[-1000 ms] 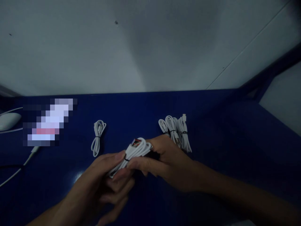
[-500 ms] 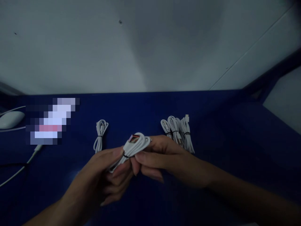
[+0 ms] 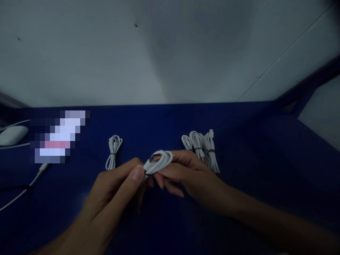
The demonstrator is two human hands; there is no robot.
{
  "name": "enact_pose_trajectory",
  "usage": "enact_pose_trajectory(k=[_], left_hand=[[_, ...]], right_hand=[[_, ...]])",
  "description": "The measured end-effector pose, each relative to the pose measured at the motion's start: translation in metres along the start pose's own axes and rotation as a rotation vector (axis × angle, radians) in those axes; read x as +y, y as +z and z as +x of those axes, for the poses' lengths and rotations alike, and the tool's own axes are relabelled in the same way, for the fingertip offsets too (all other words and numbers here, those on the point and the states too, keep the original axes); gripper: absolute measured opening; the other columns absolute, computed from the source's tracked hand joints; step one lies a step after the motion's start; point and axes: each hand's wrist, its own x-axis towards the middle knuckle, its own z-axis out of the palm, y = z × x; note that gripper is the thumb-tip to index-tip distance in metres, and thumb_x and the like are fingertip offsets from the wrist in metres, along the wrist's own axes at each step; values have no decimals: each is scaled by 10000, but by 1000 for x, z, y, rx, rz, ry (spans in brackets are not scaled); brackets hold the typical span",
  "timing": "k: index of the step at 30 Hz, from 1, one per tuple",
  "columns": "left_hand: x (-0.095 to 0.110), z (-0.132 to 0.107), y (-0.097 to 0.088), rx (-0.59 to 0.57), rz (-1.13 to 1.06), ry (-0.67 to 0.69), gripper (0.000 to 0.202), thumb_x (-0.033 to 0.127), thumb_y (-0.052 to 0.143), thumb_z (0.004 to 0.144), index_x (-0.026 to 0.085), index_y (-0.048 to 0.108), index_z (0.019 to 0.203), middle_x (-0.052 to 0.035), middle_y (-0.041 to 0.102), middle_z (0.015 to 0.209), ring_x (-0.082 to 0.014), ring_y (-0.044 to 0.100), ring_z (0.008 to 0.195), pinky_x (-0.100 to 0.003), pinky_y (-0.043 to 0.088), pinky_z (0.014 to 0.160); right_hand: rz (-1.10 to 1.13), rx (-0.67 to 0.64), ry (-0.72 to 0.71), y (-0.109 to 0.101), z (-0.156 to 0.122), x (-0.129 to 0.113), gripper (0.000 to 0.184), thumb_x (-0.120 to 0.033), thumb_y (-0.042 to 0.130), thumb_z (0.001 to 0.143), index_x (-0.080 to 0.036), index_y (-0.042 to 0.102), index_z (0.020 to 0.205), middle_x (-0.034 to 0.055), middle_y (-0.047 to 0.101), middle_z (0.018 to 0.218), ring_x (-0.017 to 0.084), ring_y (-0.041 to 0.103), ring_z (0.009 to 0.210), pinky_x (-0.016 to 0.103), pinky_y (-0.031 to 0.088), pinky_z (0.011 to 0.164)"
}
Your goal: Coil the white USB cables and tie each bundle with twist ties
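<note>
A coiled white USB cable [image 3: 160, 163] is held up between both hands above the blue table [image 3: 148, 124]. A black tie binds its middle, and a USB plug with an orange inside shows within the loops. My left hand [image 3: 117, 194] is closed on the tied part, thumb on top. From the other side my right hand [image 3: 191, 173] grips the looped end, its fingertips partly hidden behind the cable. The cable's lower end is covered by the left fingers.
A single tied white cable [image 3: 113, 152] lies behind my left hand. Several bundled white cables [image 3: 198, 147] sit together behind my right hand. Far left are a white mouse-like object [image 3: 13, 135], a blurred-out lit device [image 3: 62, 136] and its cord [image 3: 29, 186]. A pale wall [image 3: 106, 63] rises behind the table.
My left hand has rolled over, its thumb now lying along the top near the tie. The cable has shifted slightly right and tilted, while my right hand has stayed nearly in place.
</note>
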Motion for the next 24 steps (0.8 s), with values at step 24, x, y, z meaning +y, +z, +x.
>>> enact_pose_trajectory(k=[24], left_hand=[[1, 9, 4, 343, 358, 351, 130, 376, 941, 935, 420, 938, 1057, 27, 859, 1021, -215, 783, 928, -261, 659, 871]], right_hand=[[-113, 87, 71, -1, 3, -3, 228, -332, 669, 1161, -267, 884, 1119, -35, 755, 972, 60, 495, 608, 234, 383, 569]])
